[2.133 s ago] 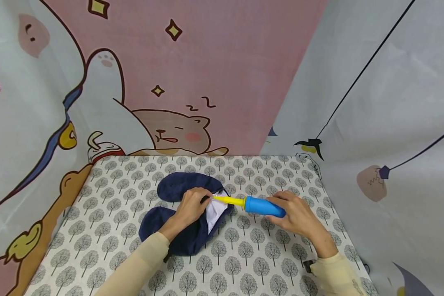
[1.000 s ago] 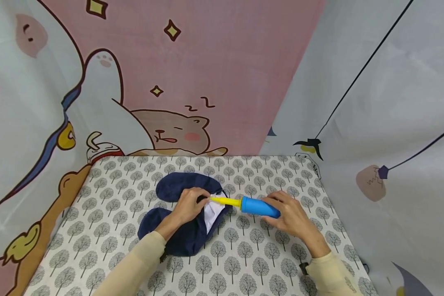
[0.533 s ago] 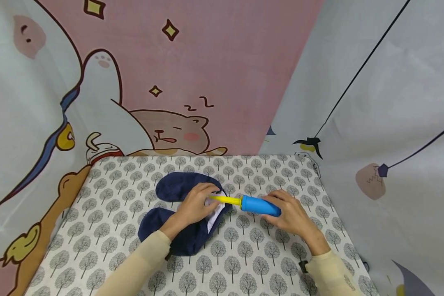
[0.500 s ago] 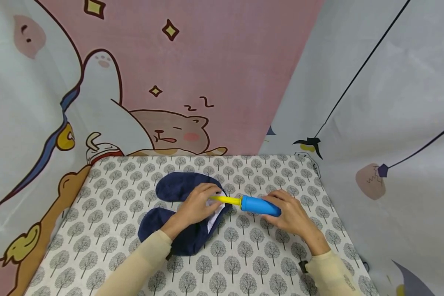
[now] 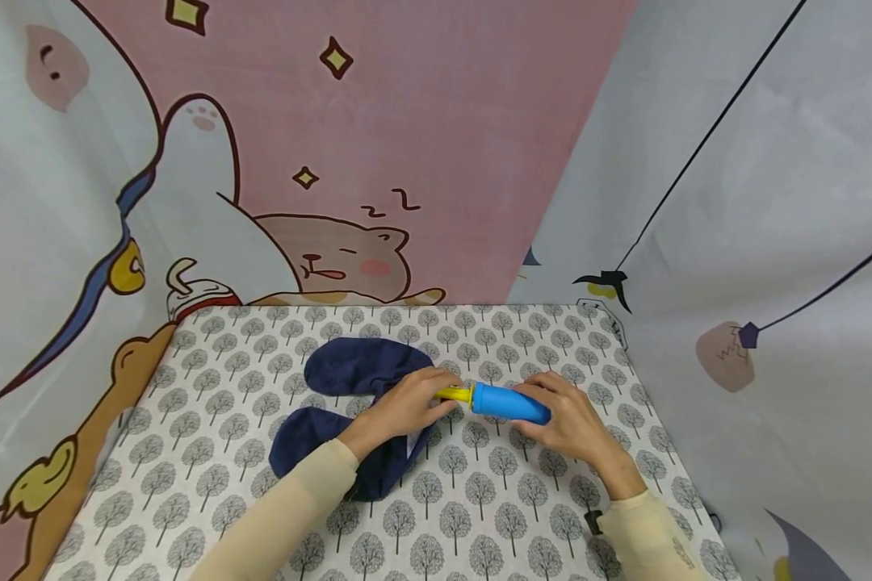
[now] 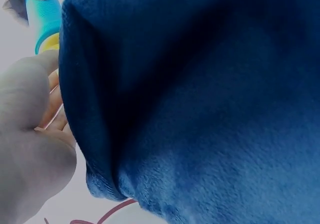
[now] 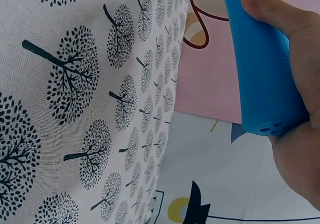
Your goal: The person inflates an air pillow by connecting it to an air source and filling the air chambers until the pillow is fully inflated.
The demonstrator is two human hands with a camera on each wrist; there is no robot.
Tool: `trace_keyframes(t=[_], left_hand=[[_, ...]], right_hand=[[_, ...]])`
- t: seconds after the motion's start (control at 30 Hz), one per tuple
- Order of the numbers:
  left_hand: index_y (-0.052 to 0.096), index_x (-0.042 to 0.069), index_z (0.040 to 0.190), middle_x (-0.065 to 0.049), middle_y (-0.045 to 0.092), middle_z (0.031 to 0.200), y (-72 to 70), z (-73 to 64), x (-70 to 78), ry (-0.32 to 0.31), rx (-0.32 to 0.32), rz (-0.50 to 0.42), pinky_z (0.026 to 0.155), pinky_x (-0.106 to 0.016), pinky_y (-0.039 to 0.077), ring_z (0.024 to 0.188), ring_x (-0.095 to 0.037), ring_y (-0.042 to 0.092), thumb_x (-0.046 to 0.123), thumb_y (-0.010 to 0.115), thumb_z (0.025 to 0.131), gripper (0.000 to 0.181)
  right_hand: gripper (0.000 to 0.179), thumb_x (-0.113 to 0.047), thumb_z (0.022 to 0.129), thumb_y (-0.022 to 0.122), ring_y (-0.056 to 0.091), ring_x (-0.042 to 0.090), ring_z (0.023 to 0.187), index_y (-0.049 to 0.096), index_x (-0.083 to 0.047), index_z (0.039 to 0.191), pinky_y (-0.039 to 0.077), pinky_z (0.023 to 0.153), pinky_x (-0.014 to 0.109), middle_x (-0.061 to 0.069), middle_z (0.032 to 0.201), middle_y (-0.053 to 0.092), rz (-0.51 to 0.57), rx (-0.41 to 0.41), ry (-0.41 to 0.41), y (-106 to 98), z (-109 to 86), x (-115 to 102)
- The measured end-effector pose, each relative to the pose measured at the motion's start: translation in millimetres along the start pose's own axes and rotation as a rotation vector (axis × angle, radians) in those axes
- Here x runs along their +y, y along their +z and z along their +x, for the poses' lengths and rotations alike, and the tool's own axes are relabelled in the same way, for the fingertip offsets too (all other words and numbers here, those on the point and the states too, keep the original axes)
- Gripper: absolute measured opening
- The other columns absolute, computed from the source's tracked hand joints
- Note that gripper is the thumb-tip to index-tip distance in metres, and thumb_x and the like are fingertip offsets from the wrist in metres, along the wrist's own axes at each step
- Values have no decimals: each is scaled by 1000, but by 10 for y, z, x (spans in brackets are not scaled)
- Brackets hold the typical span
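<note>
A hand pump with a blue barrel [image 5: 512, 403] and a yellow nozzle [image 5: 454, 394] points left above the table. My right hand [image 5: 570, 415] grips the barrel's rear end; the right wrist view shows the thumb [image 7: 260, 7] laid along it and small holes in the end face. Fingers above and thumb below, my left hand [image 5: 410, 402] pinches the nozzle close to the barrel and hides its tip. Under that hand lies a navy plush U-shaped neck pillow [image 5: 363, 365], a strip of white lining [image 5: 412, 444] showing. Its fabric [image 6: 215, 114] fills most of the left wrist view.
The table wears a white cloth [image 5: 211, 403] printed with grey trees. Cartoon-printed fabric walls rise behind [image 5: 465, 161] and on the right [image 5: 785, 242]. A small black object [image 5: 593, 522] sits by my right cuff.
My left hand has slid right, from the nozzle's tip to near the barrel, and now covers most of the nozzle and white lining. The pump, right hand and pillow stay nearly still.
</note>
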State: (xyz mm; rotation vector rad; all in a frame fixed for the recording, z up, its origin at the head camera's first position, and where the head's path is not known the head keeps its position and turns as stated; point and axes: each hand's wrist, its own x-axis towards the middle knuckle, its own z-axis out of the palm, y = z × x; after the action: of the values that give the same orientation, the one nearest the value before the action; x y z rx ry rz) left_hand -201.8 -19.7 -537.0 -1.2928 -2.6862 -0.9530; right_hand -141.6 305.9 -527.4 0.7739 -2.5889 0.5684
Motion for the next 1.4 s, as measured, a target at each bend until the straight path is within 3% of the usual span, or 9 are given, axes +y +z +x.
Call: trace_keyframes(t=[0.33, 0.77, 1.1, 1.4], left_hand=[[79, 11, 137, -9, 79, 136, 27, 28, -1, 30, 2, 13, 100, -37, 66, 118, -23, 77, 15, 82, 106, 32], [81, 10, 133, -9, 80, 130, 67, 30, -21, 53, 32, -9, 99, -39, 67, 115, -23, 78, 13, 79, 107, 26], [82, 8, 131, -10, 82, 129, 92, 36, -46, 56, 92, 1, 102, -40, 67, 118, -27, 78, 11, 79, 106, 26], [82, 7, 129, -10, 82, 127, 65, 49, -38, 42, 128, 14, 104, -41, 66, 118, -27, 77, 14, 79, 107, 24]], right_hand=[[56, -24, 73, 108, 75, 30, 106, 86, -9, 122, 68, 87, 54, 13, 121, 78, 5, -4, 3, 0, -6, -4], [56, -25, 77, 106, 77, 32, 111, 85, -8, 126, 68, 93, 56, 13, 127, 79, 20, -58, 67, -26, -21, -27], [59, -24, 82, 104, 75, 41, 122, 81, -5, 132, 65, 101, 63, 18, 134, 78, -4, -129, 169, -266, -61, 106], [58, -16, 83, 102, 73, 50, 123, 80, -5, 135, 61, 98, 71, 24, 136, 77, -15, -113, 218, -575, -177, 325]])
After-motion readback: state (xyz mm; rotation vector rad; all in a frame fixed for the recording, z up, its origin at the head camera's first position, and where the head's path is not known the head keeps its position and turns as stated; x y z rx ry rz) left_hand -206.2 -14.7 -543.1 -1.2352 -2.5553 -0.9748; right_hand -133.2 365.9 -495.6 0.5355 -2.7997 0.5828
